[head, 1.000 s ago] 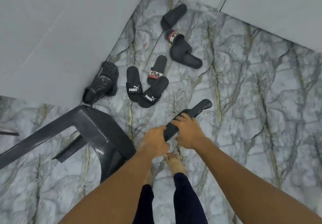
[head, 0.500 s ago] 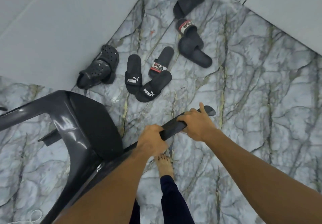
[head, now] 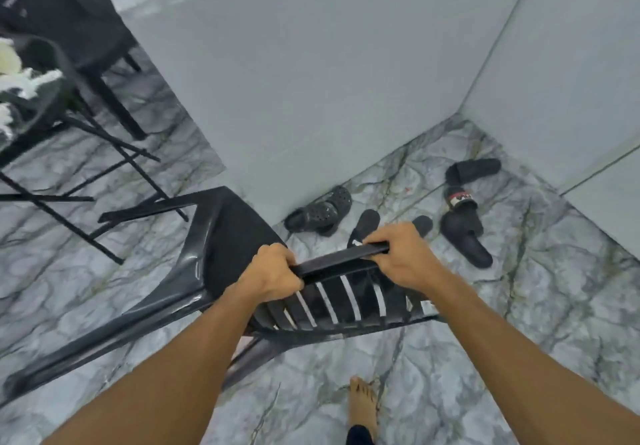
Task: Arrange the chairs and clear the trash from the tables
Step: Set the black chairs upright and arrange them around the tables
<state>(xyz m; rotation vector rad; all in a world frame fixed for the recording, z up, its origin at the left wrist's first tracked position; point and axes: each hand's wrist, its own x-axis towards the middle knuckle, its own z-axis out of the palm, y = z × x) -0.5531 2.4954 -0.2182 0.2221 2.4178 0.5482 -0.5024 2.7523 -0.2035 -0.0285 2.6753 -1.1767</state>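
Observation:
A black plastic chair [head: 221, 247] with a slatted back is tilted over the marble floor in the middle of the view. My left hand [head: 272, 273] grips the left end of its top rail. My right hand [head: 398, 257] grips the right end of the same rail. The chair's seat points away to the left and its legs stretch toward the lower left. At the far left, white crumpled trash [head: 17, 74] lies on a dark table [head: 52, 98].
Several black sandals and slides [head: 464, 233] lie on the floor in the wall corner ahead. A grey wall [head: 311, 81] rises just beyond the chair. Another dark chair [head: 69, 22] stands at the upper left. My bare foot [head: 362, 403] is at the bottom.
The view has lifted and swung, bringing the table and second chair into sight at the left. The chair has come up higher in both hands, its slatted back now showing below the rail.

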